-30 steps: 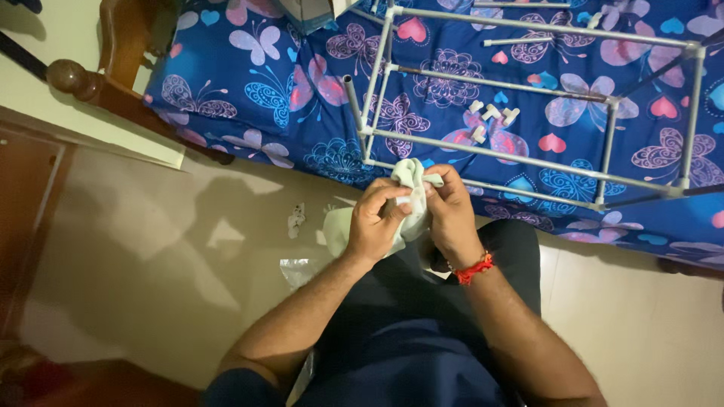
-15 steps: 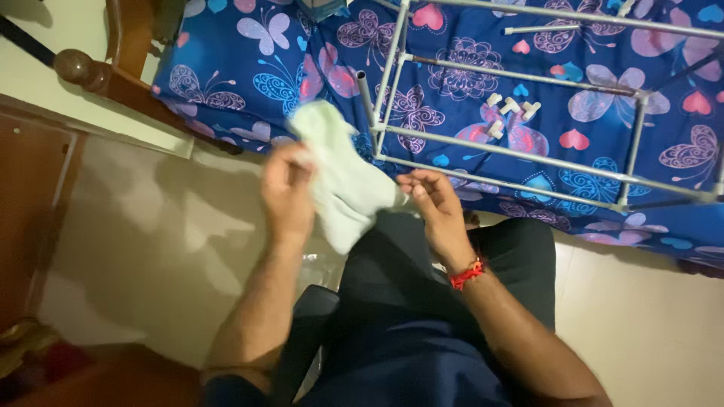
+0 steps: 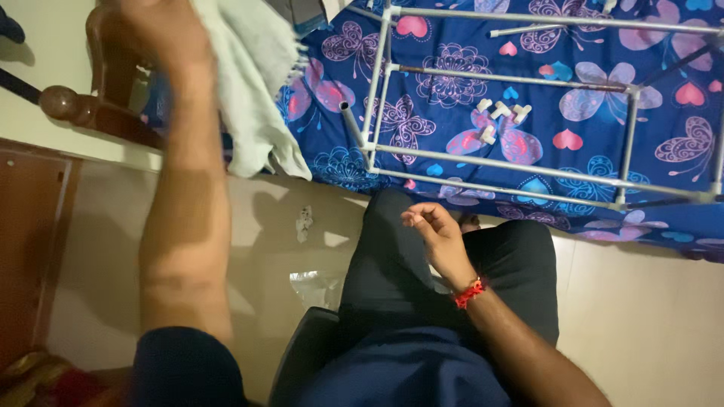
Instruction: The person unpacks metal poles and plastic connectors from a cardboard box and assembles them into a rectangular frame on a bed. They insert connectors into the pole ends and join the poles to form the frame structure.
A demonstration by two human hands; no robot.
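A: Pale tile floor [image 3: 641, 301] under you, bed w/ blue butterfly sheet [image 3: 452, 83] right ahead. What's on it?

B: White pipe frame [image 3: 528, 169] lying flat on the sheet, few small white connectors [image 3: 499, 113] inside it, one loose grey pipe [image 3: 351, 122] sticking off the frame's left corner.

A: Your left hand [image 3: 162, 30]?

B: Raised high, top left, blurred. Fingers closed on a pale green cloth [image 3: 253, 90]; cloth hangs down from that hand, in front of the bed's edge and the wooden bedpost [image 3: 75, 105].

A: And your right hand [image 3: 437, 234]?

B: Low, over your dark trousers, just short of the bed edge. Fingers loosely curled, holding nothing, well apart from the cloth. Red thread band [image 3: 469, 292] on that wrist.

A: Floor stuff?

B: Crumpled paper scrap [image 3: 304, 221] and a clear plastic wrapper [image 3: 317, 286], both near your left leg.
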